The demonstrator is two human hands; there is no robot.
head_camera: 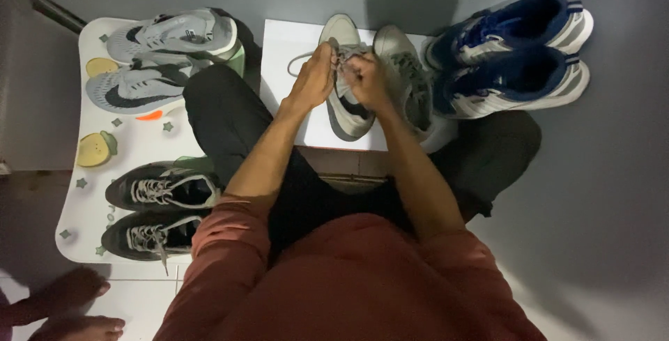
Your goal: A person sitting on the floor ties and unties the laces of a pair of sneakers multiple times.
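A grey sneaker point(346, 97) lies at upper centre of the frame on a white board point(279, 69), its laces point(339, 57) pinched by both the left hand point(313, 76) and the right hand point(366, 80), each closed on them. Its grey mate point(408, 80) sits touching it on the right. Further right lie blue sneakers point(512, 55); at left, a fruit-patterned white table point(94, 174) carries a pale grey pair point(160, 59) and a black pair point(157, 212).

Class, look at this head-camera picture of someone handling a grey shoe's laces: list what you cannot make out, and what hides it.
- Laces of the grey shoe: head view, covered by the left hand and right hand; knot state unclear.
- Second grey shoe: partly behind the right hand.
- Black shoes: inner edges hidden by the sleeve and leg.
- Bare feet: cut off by the lower left edge.
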